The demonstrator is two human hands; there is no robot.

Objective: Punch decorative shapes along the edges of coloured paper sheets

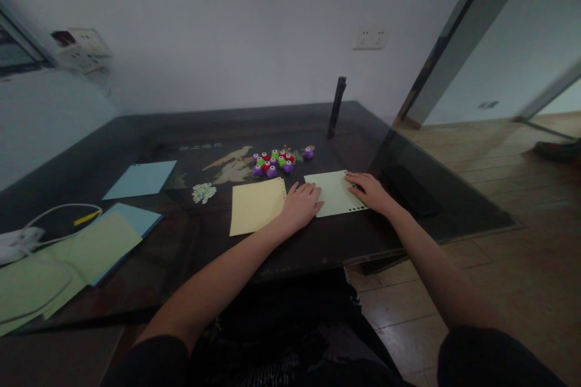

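1. Now your left hand [302, 205] lies flat, fingers spread, touching the green sheet [334, 192] near its left edge, beside the yellow sheet [256, 205].
2. Your right hand [370, 190] presses its right edge, open, gripping nothing.
3. Likely step: squaring the sheet; punches [275, 162] sit beyond, so lift one next.

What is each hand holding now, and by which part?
Nothing is lifted. Left hand lies flat on the pale green sheet's left edge; right hand presses its right side.
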